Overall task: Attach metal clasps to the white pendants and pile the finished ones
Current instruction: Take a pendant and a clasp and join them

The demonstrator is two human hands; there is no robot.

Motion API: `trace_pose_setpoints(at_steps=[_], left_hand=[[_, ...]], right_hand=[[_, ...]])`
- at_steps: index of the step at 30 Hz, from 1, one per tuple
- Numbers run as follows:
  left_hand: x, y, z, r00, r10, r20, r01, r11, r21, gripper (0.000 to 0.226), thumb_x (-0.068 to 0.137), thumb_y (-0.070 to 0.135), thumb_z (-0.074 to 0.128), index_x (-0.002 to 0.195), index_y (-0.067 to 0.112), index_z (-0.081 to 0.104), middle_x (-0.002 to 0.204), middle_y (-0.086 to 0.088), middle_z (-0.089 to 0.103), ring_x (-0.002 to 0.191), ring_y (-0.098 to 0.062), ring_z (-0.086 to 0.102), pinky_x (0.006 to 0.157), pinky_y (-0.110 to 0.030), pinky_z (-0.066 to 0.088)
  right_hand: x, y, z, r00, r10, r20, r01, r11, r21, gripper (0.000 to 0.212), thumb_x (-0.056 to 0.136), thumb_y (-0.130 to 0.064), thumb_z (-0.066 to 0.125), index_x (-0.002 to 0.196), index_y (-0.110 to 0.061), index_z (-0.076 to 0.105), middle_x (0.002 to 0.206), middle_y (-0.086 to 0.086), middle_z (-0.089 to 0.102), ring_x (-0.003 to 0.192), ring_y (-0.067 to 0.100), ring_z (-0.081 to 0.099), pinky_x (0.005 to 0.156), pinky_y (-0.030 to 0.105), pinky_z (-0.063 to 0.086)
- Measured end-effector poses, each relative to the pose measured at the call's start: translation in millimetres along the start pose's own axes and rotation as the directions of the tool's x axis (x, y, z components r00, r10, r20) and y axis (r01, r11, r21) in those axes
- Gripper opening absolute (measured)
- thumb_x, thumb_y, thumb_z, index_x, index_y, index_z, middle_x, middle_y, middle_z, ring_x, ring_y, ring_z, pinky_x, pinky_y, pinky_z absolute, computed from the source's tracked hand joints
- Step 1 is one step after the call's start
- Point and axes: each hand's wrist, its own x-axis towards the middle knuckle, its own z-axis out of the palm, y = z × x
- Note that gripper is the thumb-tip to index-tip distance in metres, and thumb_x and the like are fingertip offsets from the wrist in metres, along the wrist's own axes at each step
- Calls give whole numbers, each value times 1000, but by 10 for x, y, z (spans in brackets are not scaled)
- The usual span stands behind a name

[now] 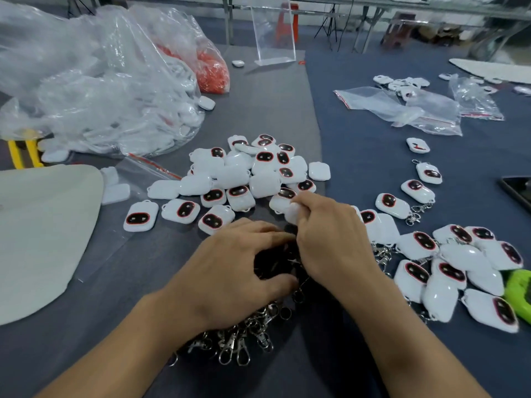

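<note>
A heap of white pendants (253, 173) with dark red-rimmed faces lies in the middle of the table. A pile of silver metal clasps (244, 337) sits close to me, partly under my hands. My left hand (232, 274) hovers over the clasps with curled fingers; whether it holds one is hidden. My right hand (330, 239) pinches a white pendant (293, 212) at the near edge of the heap. Finished pendants with clasps (459, 268) are piled at the right.
Large clear plastic bags (94, 90) of white parts and one with red pieces (212, 70) fill the back left. Small zip bags (408, 110) lie back right. A white sheet (43, 231) is at left, a green object (520, 294) and a phone (517, 191) at right.
</note>
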Motion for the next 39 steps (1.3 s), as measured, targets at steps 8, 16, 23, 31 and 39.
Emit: trace_pose_setpoints(at_steps=[8,16,23,31,39], left_hand=[[14,24,8,997,71,5,-71,997,-40,19,82,36,80,102,37,79,108,24,68,104,-2,56,93,-22,44],[-40,22,8,996,30,-89,-27,999,38,7,85,33,76,91,31,78,98,21,70,93,-1,56,84,-29,48],[-72,216,69,985,141,100,-144,989,20,40,84,51,65,123,41,69,127,28,59,118,4,47,105,-18,34],[-97,104,3,996,18,-84,-6,990,140,17,83,47,66,93,40,79,90,21,73,86,-5,60,80,-28,47],[-120,-13,-51,919,-230,-320,210,973,-95,30,78,25,82,95,48,75,72,40,63,81,14,61,72,-2,40]], right_hand=[[12,68,-81,995,44,-89,-54,993,-105,22,99,-19,48,104,-25,69,78,-2,44,87,25,43,78,37,27],[-41,-29,140,996,86,-1,-79,919,387,20,102,-25,49,97,-34,66,83,-7,69,78,20,65,71,38,54],[75,161,57,964,229,-132,-212,968,135,24,99,-22,41,89,-18,63,81,2,67,81,32,57,68,38,41],[-33,56,41,964,79,-254,-2,957,289,20,96,-20,46,87,-23,63,70,-4,65,68,17,54,64,35,38],[-108,-160,111,961,115,250,-275,480,833,7,69,-21,59,74,-19,56,75,10,72,59,24,63,50,31,47]])
